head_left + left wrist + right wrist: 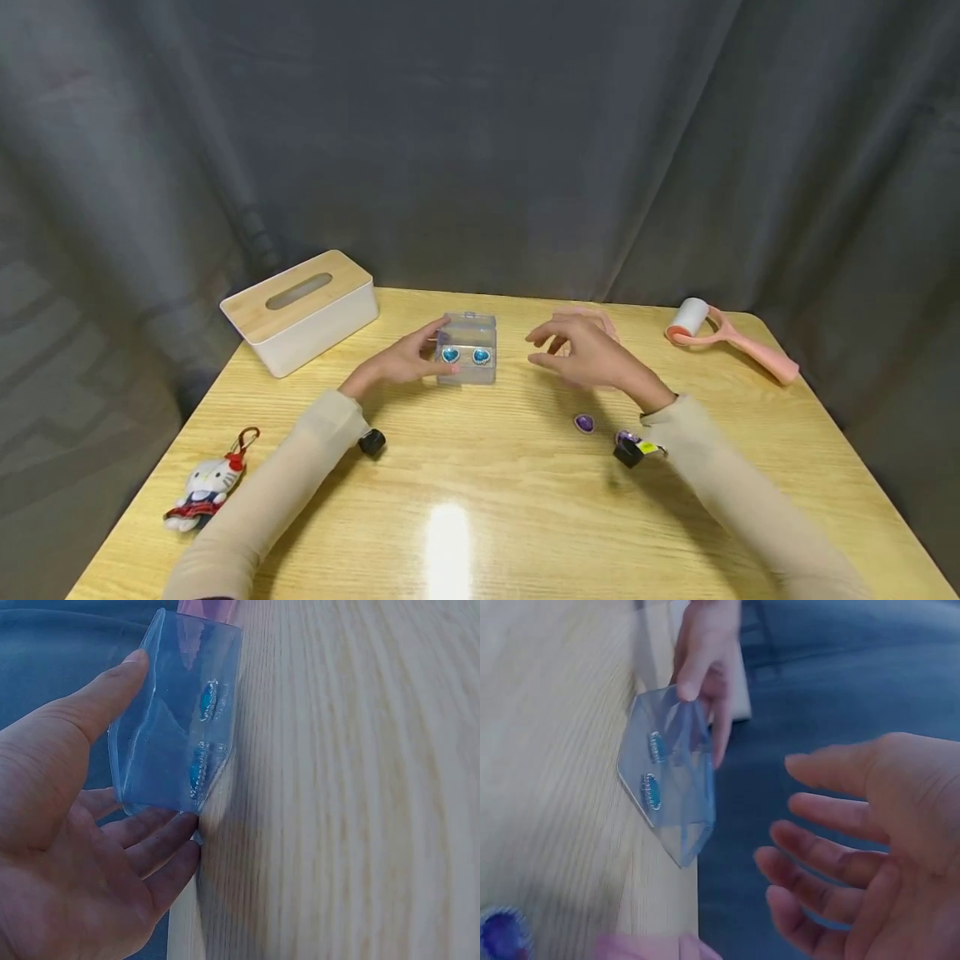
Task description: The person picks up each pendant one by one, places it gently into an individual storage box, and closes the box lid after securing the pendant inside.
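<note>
Left hand: fingers and thumb grip a clear plastic box containing 2 blue, silver-rimmed gems, between the hands, toward the far side of the pale wooden tabletop. Right hand empty, fingers loosely bent, parted; 2 purple gems lie nearer the person.
</note>
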### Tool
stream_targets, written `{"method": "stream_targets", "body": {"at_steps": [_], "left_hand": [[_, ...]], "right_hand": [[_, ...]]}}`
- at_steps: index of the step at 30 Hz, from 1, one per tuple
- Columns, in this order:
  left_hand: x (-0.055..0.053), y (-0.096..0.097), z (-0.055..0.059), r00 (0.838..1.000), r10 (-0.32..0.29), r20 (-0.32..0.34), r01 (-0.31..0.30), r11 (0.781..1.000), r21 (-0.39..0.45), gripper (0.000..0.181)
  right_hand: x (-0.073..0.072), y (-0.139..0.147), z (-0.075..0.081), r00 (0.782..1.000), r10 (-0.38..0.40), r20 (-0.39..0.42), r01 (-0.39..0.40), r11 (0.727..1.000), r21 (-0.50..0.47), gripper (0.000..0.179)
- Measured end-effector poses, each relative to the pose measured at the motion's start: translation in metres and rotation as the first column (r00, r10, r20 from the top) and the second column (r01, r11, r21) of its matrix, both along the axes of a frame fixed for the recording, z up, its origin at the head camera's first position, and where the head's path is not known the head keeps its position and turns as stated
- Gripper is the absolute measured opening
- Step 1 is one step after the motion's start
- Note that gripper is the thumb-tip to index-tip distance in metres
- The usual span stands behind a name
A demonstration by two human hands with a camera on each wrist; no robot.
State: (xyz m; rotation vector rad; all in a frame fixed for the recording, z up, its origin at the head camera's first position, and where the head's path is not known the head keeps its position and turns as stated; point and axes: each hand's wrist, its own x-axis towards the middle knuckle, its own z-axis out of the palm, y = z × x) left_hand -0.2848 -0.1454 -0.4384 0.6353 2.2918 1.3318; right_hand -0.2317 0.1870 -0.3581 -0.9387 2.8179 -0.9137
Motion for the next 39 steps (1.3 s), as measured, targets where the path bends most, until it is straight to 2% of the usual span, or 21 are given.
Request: {"method": "stream_targets", "body": {"at_steps": [3, 6, 10, 14, 16, 18, 20, 22, 25, 27, 30, 34, 39], "left_hand": [[0.001, -0.002, -0.002, 1.0, 0.002, -0.005, -0.002, 1.0, -0.021, 0.1], [0.001, -0.002, -0.002, 1.0, 0.005, -0.017, -0.006, 1.0, -0.029, 0.1], [0.0, 0.003, 0.006, 0.999, 0.007, -0.04, -0.009, 0.999, -0.053, 0.113], [0.006, 0.022, 0.027, 0.987, 0.047, -0.156, -0.062, 0.994, -0.094, 0.127], [0.013, 0.039, 0.042, 0.971, 0.075, -0.229, -0.089, 0.995, -0.053, 0.123], [0.021, 0.061, 0.056, 0.954, 0.072, -0.29, -0.078, 0.997, -0.008, 0.114], [0.028, 0.083, 0.064, 0.949, 0.031, -0.315, -0.03, 1.0, 0.007, 0.104], [0.033, 0.104, 0.066, 0.955, -0.041, -0.295, 0.034, 0.999, -0.029, 0.096], [0.033, 0.132, 0.061, 0.977, -0.109, -0.183, 0.085, 0.987, -0.134, 0.094], [0.029, 0.147, 0.054, 0.989, -0.11, -0.104, 0.086, 0.975, -0.207, 0.099], [0.022, 0.166, 0.046, 0.997, -0.074, -0.036, 0.062, 0.961, -0.269, 0.108], [0.012, 0.182, 0.037, 0.997, -0.067, 0.028, 0.072, 0.971, -0.227, 0.116], [0.002, 0.195, 0.027, 0.992, -0.106, 0.069, 0.11, 0.992, -0.055, 0.12]], "right_hand": [[0.016, 0.022, 0.0, 0.998, 0.04, 0.051, -0.039, 0.999, -0.013, 0.029], [0.031, 0.042, -0.004, 0.995, 0.059, 0.075, -0.062, 0.998, 0.033, 0.029], [0.05, 0.063, -0.015, 0.995, 0.018, 0.095, -0.029, 0.993, 0.114, 0.033], [0.062, 0.073, -0.03, 0.991, -0.047, 0.122, 0.029, 0.989, 0.147, 0.036], [0.064, 0.073, -0.037, 0.991, -0.063, 0.119, 0.045, 0.988, 0.148, 0.037], [0.065, 0.07, -0.043, 0.991, -0.077, 0.111, 0.06, 0.987, 0.15, 0.039], [0.066, 0.065, -0.047, 0.991, -0.105, 0.085, 0.089, 0.981, 0.173, 0.041], [0.067, 0.059, -0.05, 0.988, -0.141, 0.06, 0.126, 0.971, 0.205, 0.042], [0.068, 0.052, -0.052, 0.982, -0.185, 0.035, 0.17, 0.951, 0.258, 0.041], [0.069, 0.049, -0.053, 0.979, -0.203, 0.028, 0.187, 0.941, 0.283, 0.041], [0.068, 0.047, -0.053, 0.976, -0.217, 0.013, 0.203, 0.931, 0.305, 0.04], [0.064, 0.047, -0.053, 0.975, -0.222, 0.003, 0.21, 0.924, 0.32, 0.038], [0.064, 0.05, -0.055, 0.972, -0.234, 0.017, 0.214, 0.916, 0.34, 0.037]]}}
